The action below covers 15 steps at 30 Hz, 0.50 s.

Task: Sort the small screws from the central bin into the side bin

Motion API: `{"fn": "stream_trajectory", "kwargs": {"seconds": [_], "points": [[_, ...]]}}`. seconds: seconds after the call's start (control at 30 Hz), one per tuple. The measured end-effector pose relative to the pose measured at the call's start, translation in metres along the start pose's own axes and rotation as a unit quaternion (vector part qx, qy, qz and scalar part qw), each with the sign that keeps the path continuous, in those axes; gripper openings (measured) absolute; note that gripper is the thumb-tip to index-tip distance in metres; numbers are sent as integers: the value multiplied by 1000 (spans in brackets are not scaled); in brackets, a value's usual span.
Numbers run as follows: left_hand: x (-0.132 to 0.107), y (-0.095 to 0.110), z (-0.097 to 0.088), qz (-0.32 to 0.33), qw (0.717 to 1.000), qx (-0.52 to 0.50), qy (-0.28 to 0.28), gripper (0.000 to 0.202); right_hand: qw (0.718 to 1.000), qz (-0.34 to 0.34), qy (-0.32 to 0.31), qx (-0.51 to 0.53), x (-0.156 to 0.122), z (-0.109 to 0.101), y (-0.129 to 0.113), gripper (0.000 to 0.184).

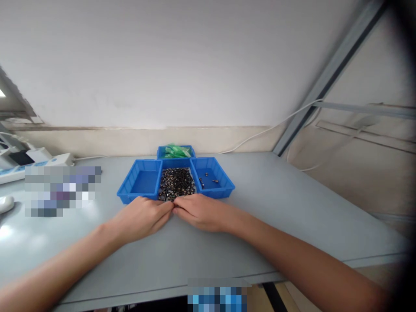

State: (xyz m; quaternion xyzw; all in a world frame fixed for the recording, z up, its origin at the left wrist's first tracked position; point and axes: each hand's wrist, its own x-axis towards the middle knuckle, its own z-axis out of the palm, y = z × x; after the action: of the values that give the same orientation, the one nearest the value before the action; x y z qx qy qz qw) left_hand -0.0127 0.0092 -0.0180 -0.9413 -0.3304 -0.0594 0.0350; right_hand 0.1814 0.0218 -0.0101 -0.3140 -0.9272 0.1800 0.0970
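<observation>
My left hand [147,219] and my right hand [199,211] meet at the fingertips, just before the middle blue bin. Both are closed, fingers pressed together in a pinch. Whatever lies between the fingertips is too small and covered to make out. Right beyond them is a heap of small dark and shiny metal parts [177,182] in the middle bin. To its left stands a blue bin [144,182] with nothing visible inside. The blue bin on the right [221,184] has a few small metal pieces [201,182] on its floor.
Behind the middle bin, another blue bin [158,152] contains green plastic pieces [177,151]. At the left are a white power strip [61,160], a white rounded object [6,203] and a blurred-out item [65,190]. A metal post [302,104] rises at the table's right rear, with a white cable.
</observation>
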Motion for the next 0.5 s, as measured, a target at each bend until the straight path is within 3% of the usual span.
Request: {"fn": "stream_trajectory", "kwargs": {"seconds": [0.5], "points": [[0,-2,1,9,1000,-1,14,26,999,40,2,-34,0,6,5,15]]}}
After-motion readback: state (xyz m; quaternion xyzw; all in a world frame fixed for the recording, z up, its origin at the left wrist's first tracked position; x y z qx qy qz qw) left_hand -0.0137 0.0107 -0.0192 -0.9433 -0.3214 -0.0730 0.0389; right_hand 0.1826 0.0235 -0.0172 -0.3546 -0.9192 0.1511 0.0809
